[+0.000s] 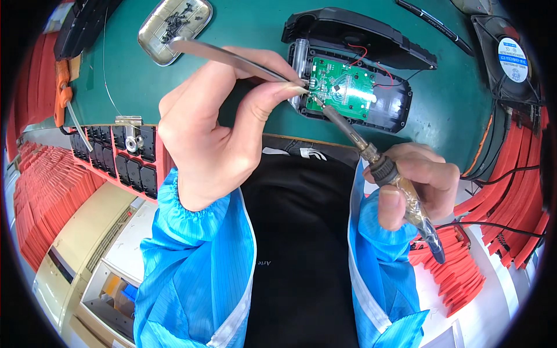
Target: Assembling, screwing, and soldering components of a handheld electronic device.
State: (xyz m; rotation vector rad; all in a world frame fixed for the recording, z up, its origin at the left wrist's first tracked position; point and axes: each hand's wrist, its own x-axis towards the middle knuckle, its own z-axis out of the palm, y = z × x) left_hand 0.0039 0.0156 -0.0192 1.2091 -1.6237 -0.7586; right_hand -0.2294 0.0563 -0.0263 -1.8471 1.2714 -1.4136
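The left hand [217, 127] arches toward the right, thumb and index fingers [272, 97] pinched on slim, smooth metal tweezers [232, 57] at the left edge of a flat green circuit board [351, 87]. The right hand [426, 177] has its fingers curled around a soldering iron [384, 170], handle film-wrapped, slanting to that edge. The board lies inside a rounded black plastic housing [394, 113] on the green counter [249, 23]; up left, a shallow metal tin [164, 53].

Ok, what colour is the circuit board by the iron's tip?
The board is green, seen best in the head view.
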